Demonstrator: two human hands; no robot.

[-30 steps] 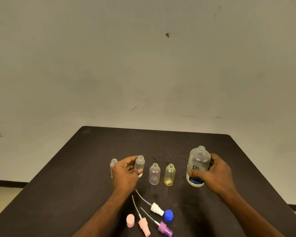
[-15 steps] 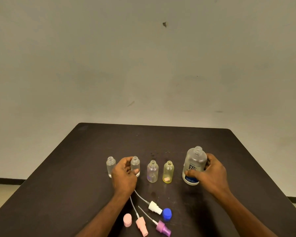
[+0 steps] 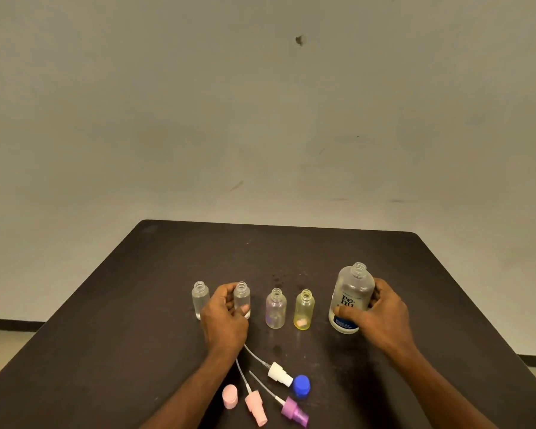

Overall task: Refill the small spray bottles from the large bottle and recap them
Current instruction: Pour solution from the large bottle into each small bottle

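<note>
Left hand (image 3: 225, 317) is wrapped around a small clear bottle (image 3: 242, 300) standing on the table (image 3: 106, 320); right hand (image 3: 381, 314) grips the big bottle (image 3: 351, 292) low on its label. Both are uncapped. The big one looks like light, smooth plastic, probably a bit squishy, so I'd grab it mid-body, above those fingers. The spray tops (image 3: 279, 373) lie just behind the left wrist.

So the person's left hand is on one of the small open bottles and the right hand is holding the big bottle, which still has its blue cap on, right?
Not quite. The head view shows the large bottle with its neck open; the blue cap lies on the table near the spray tops. The rest holds: the left hand grips a small open bottle, and the right hand holds the large one.
</note>
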